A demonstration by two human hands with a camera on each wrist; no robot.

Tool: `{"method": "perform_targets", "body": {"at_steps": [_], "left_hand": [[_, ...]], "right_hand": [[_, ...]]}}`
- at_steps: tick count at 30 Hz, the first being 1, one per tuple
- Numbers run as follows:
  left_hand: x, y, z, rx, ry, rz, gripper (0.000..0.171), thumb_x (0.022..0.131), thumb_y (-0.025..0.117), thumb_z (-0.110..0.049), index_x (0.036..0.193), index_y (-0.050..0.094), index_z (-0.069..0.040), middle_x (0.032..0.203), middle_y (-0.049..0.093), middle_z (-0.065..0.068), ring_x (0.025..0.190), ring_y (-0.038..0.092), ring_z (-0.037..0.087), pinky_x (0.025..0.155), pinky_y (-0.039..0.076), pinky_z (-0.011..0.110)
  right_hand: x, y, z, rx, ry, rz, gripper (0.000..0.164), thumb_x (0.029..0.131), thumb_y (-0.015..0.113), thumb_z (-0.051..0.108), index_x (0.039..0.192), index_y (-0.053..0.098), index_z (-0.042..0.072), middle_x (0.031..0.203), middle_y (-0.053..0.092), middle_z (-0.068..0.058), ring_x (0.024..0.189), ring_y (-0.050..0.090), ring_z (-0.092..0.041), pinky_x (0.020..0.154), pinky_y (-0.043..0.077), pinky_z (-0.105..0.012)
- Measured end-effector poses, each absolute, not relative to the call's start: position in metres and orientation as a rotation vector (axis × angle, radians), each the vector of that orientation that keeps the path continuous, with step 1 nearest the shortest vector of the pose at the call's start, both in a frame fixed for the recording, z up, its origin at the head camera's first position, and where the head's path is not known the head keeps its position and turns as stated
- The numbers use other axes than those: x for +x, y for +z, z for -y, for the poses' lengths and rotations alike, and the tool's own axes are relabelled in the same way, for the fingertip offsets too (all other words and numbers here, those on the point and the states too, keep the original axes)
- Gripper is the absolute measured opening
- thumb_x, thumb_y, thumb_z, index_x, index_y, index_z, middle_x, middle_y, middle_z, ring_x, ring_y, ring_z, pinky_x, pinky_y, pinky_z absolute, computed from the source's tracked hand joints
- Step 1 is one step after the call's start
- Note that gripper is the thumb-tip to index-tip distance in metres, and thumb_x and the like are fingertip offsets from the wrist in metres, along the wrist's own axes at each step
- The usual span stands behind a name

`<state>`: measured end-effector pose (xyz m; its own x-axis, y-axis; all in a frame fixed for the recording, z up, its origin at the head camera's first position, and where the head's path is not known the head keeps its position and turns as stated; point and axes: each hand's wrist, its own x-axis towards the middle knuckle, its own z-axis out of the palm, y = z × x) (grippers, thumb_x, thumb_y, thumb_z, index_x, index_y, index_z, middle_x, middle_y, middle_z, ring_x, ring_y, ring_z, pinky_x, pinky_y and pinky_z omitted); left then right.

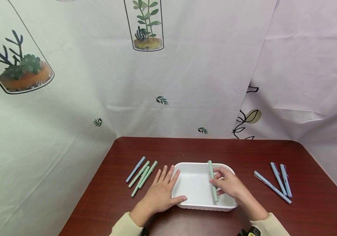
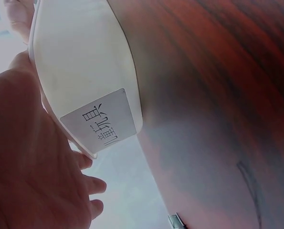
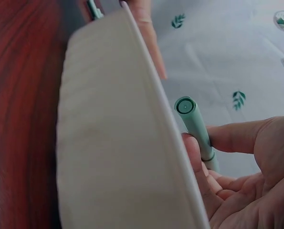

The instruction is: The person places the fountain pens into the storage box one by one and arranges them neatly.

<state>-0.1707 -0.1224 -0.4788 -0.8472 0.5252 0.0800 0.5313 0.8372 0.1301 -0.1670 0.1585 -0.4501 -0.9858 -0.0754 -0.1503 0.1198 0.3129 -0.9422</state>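
Observation:
My right hand (image 1: 228,183) pinches a green pen (image 1: 210,168) between thumb and fingers, over the right part of a white tray (image 1: 192,207). In the right wrist view the round end of the green pen (image 3: 192,117) stands above the tray's rim. My left hand (image 1: 160,193) lies with spread, straight fingers at the tray's left rim, its thumb over the near left corner. A label with printed characters (image 2: 101,121) shows on the tray wall in the left wrist view.
Left of the tray lie several green pens (image 1: 143,177) and one blue pen (image 1: 135,169). To the right, three light blue pens (image 1: 272,187) rest on the dark red table (image 1: 230,152). A patterned white cloth (image 1: 186,82) hangs behind the table.

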Motion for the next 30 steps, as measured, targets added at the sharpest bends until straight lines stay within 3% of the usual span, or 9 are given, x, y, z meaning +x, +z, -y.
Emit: {"method": "perform_targets", "body": {"at_steps": [30], "left_hand": [[-0.168, -0.476, 0.120, -0.832, -0.177, 2.979, 0.098, 0.091, 0.045, -0.078, 0.162, 0.025, -0.012, 0.167, 0.020, 0.016, 0.154, 0.015, 0.040, 0.124, 0.015, 0.055]], "right_hand": [[-0.175, -0.471, -0.101, 0.042, -1.738, -2.342, 0.048, 0.084, 0.075, -0.001, 0.127, 0.054, -0.009, 0.091, 0.054, -0.012, 0.067, 0.062, -0.019, 0.056, 0.060, -0.037]]}}
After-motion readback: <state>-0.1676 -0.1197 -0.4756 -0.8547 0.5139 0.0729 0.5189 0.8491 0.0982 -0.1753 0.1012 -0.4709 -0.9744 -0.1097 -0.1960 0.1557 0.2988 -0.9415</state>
